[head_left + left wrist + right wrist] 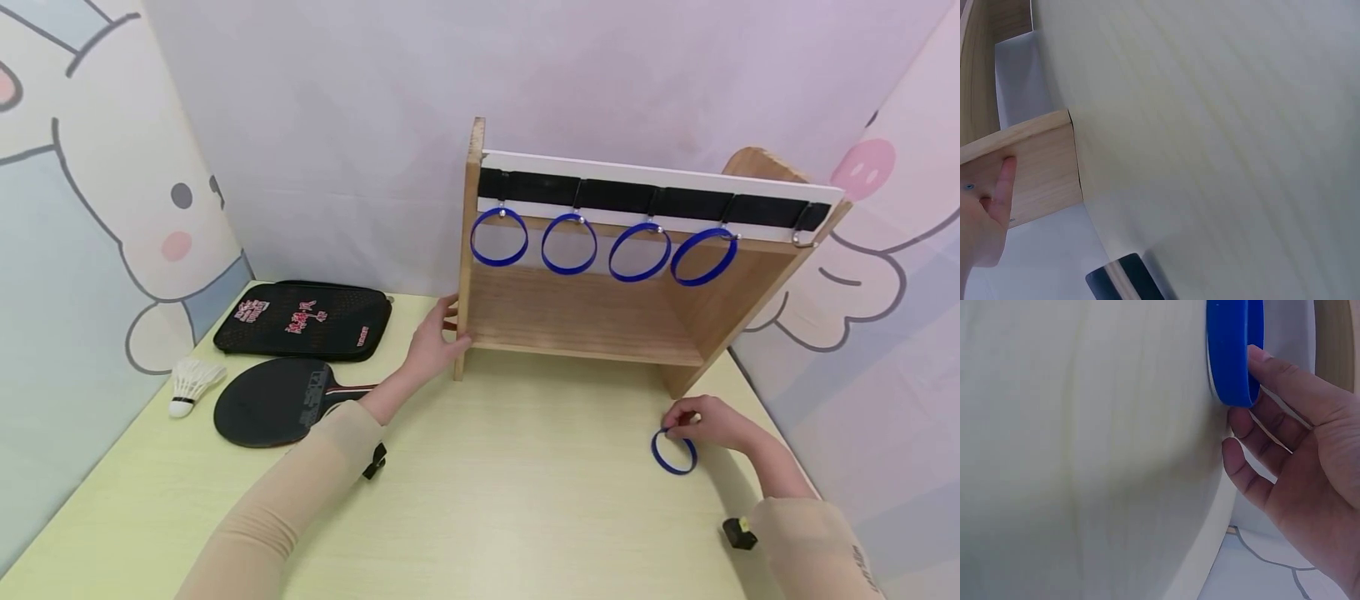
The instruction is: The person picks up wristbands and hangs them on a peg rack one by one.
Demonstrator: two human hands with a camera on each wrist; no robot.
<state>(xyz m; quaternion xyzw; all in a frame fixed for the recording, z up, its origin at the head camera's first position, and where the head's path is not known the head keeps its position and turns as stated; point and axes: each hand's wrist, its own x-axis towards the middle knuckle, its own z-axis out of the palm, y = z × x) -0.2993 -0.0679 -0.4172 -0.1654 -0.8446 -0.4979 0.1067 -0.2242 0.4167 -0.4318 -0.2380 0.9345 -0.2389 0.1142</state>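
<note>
In the head view, my left hand (431, 340) touches the left side panel of a wooden rack (585, 312). The left wrist view has an extended digit lying against the outer face of that panel (1044, 169). My right hand (712, 423) pinches a blue wristband (673, 472) by its edge, low over the table in front of the rack's right side. Thumb and fingertips hold the wristband (1229, 356) in the right wrist view, the other fingers bent below. Several similar blue wristbands (498, 263) hang from hooks along the rack's top bar. The rightmost hook (804, 242) is bare.
A table tennis paddle (266, 404) lies on the table (510, 500) left of my left forearm, its handle partly hidden. Behind it is a black case (300, 321), with a shuttlecock (192, 385) to the left. Cloth walls (337, 150) surround the table.
</note>
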